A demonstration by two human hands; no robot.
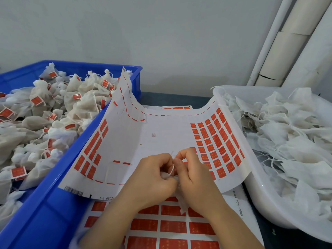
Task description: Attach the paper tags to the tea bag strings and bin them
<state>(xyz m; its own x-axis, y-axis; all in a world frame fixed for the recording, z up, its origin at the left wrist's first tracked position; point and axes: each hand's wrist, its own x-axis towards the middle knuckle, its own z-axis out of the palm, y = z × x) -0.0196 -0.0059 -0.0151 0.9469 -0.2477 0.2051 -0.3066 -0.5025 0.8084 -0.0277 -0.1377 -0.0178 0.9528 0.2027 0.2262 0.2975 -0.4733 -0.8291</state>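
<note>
A plain, pale grey-white wall (143, 29) fills the far side of the scene, evenly lit with no hard shadows. At far right, a slim white pipe (267, 42) and thicker cream-wrapped pipes (291, 42) slant up along the wall, their wrapping seamed in sections. A strip of dark blue-grey worktop (170, 98) shows at the wall's foot.

Blue crate (53, 203): smooth glossy plastic. White tub (260, 194): smooth, semi-translucent plastic. Label sheet (161, 133): slick white paper; red tags (217, 141) matt paper. Tea bag (182, 203) I grip: thin, soft, fuzzy white cloth; its string (172, 168) white thread. Wall (161, 42): matt, smooth.
</note>
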